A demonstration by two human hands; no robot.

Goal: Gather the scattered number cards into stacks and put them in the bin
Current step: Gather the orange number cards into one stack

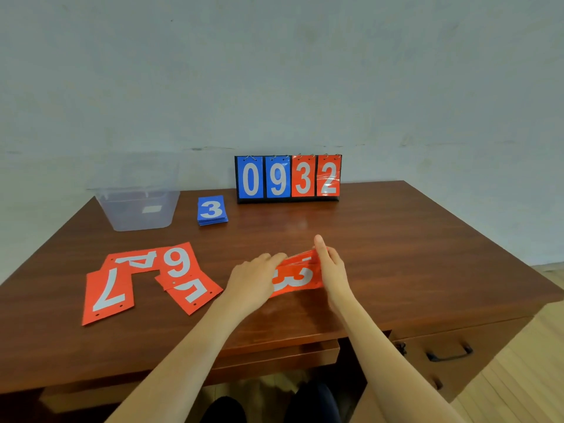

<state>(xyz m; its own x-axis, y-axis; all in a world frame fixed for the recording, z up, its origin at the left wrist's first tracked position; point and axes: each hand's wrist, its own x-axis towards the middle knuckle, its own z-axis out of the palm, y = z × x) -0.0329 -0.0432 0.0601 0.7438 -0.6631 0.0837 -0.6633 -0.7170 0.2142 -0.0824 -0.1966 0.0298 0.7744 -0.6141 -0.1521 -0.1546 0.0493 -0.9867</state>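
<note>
Both my hands hold a small stack of red number cards (297,274) just above the desk's middle; the top card shows a white 3. My left hand (254,277) grips its left end and my right hand (331,267) pinches its right end. To the left, several red cards lie scattered and overlapping: a 7 (106,296), a 4 (137,259), a 9 (178,262) and one partly covered (192,293). A neat stack of blue cards (212,210) topped by a 3 rests farther back. The clear plastic bin (139,209) stands at the back left.
A flip scoreboard (288,178) reading 0 9 3 2 stands at the back centre against the wall. The brown wooden desk (396,239) has a drawer with a dark handle (450,354) at the front right. My knees show under the desk.
</note>
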